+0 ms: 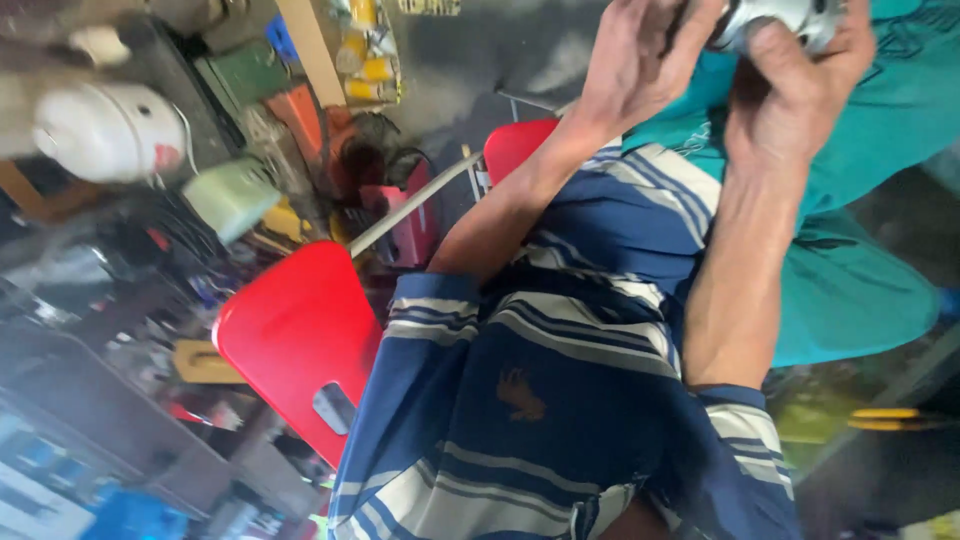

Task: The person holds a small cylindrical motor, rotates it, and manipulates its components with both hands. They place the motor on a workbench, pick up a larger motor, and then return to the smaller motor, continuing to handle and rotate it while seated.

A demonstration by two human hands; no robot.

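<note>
Both my hands are raised at the top of the head view over my lap. My right hand (pixel 790 90) grips a silvery metal part (pixel 775 18), thumb pressed on its front; the top frame edge cuts the part off. My left hand (pixel 640 60) curls against the part's left side, fingertips touching it. Below the hands are my blue and white striped shirt (pixel 560 400) and teal trousers (pixel 850 280).
A red plastic chair (pixel 295 335) stands at my left, and a second red seat (pixel 515 145) lies beyond it. A white rounded appliance (pixel 105 130), a pale green object (pixel 235 195) and cluttered tools fill the left. A yellow-handled tool (pixel 890 420) lies at the right.
</note>
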